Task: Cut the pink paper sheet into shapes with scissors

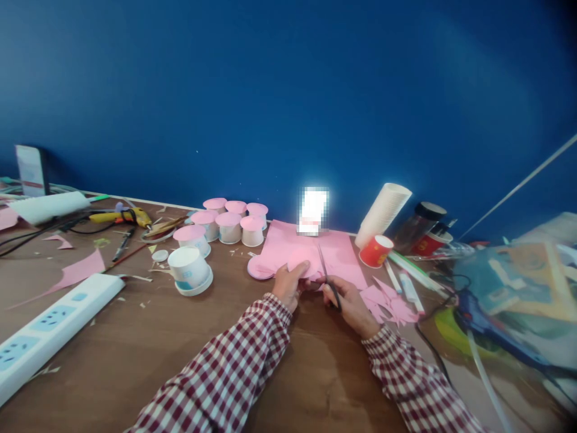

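Clenched right hand grips scissors, blades pointing up over pink paper. Beside blades, left hand pinches paper's near edge. Paper lies on table; looks thin, light, floppy, easily creased, so best gripped close to cut line. Right of paper: scraps, red cup.

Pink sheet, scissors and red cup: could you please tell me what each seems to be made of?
Pink sheet: probably paper or thin foam, matte; it lies flat with cleanly cut edges.
Scissors: dark blades, likely metal, though too blurred to show shine; the handles sit hidden in the right hand.
Red cup: apparently paper, matte, with a thin white rim.
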A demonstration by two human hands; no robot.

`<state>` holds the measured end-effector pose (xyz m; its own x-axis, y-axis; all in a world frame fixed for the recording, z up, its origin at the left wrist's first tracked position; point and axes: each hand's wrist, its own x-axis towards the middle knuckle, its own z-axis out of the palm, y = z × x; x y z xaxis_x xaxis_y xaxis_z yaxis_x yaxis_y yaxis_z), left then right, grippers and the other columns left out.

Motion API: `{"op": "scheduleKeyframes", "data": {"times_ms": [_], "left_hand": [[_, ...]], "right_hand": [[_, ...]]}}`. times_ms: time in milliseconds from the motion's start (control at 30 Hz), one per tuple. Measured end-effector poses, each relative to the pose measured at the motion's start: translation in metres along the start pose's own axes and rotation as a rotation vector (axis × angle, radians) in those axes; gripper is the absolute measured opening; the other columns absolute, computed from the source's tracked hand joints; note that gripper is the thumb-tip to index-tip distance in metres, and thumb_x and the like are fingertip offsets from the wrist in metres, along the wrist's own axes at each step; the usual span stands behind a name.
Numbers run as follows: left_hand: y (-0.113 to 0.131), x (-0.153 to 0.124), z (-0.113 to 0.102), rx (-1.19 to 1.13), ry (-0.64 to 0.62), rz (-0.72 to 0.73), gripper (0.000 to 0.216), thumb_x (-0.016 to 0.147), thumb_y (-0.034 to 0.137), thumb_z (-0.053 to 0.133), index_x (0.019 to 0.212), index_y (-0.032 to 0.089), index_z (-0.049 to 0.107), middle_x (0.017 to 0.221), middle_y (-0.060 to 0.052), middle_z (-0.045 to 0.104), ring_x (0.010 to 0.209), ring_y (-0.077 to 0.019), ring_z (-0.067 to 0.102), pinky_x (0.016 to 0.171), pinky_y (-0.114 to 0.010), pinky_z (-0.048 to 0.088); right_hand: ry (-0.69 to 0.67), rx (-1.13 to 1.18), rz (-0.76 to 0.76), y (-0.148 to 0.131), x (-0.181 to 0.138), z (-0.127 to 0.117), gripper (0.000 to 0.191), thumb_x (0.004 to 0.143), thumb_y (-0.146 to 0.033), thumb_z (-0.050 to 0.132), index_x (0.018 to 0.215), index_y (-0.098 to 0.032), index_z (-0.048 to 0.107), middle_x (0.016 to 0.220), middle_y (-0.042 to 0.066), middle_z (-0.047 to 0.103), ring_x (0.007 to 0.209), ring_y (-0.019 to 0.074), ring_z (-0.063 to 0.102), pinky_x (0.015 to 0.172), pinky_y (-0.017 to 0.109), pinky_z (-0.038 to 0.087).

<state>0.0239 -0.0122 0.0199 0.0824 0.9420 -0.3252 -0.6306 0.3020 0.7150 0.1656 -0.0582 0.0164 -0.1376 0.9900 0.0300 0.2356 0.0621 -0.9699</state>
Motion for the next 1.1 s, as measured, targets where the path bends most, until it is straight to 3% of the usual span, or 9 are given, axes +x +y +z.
{"op": "scheduleKeyframes", "data": {"times_ms": [1100], "left_hand": [[-0.0054, 0.0007, -0.0006, -0.005, -0.003, 0.038, 0.024, 0.060, 0.022, 0.076, 0.076, 0.008, 0.064, 0.060, -0.002, 0.061, 0.044, -0.0062, 0.050, 0.039, -0.016, 0.042]], "right_hand": [[-0.018, -0.027, -0.043, -0.0009, -0.0008, -0.0007, 0.036, 0.084, -0.045, 0.052, 0.100, -0.014, 0.059, 0.062, -0.001, 0.053, 0.058, 0.0125, 0.050, 0.054, 0.024, 0.039]]}}
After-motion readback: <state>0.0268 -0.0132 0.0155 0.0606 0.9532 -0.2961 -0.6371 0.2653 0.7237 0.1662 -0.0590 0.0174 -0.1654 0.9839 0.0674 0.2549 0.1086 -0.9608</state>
